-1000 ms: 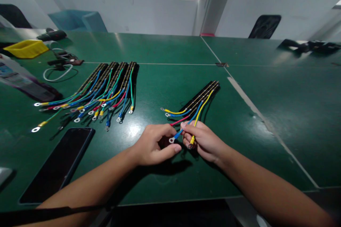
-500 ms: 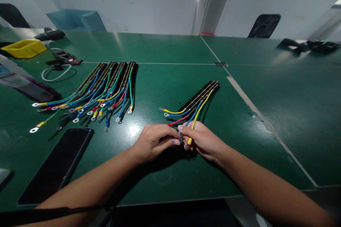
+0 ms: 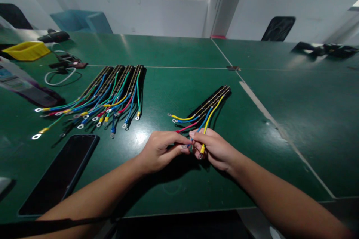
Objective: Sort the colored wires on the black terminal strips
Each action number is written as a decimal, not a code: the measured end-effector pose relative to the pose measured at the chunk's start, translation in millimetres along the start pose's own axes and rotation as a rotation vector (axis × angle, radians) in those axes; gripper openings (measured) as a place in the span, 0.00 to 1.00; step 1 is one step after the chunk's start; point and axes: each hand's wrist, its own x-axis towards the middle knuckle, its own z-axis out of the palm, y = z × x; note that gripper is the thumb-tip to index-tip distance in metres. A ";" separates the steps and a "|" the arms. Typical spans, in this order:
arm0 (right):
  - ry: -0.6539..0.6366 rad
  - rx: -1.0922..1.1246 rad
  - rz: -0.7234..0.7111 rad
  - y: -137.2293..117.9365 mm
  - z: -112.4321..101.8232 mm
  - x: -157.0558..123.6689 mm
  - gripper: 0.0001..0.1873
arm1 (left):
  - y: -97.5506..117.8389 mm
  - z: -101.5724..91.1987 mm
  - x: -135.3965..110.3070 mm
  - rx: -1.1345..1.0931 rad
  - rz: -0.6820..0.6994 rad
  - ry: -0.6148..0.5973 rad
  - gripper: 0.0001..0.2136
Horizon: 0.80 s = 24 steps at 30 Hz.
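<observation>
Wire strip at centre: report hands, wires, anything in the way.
Left hand pinching blue wire end. Right hand gripping yellow wire. Both wires lead from strip on table. Nothing blocking; phone lies off left.

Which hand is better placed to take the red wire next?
Probably left: the left hand has its fingers right at the red wire where it ends, while the right hand is closed on the yellow wire.

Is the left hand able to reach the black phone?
Probably yes: the phone lies flat on the table near the left hand, nothing between them; it must first release the wires it pinches.
</observation>
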 end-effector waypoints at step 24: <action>-0.020 -0.255 -0.080 1.4 3.5 -0.6 0.20 | 1.2 0.3 5.5 -0.079 -0.109 -0.025 0.05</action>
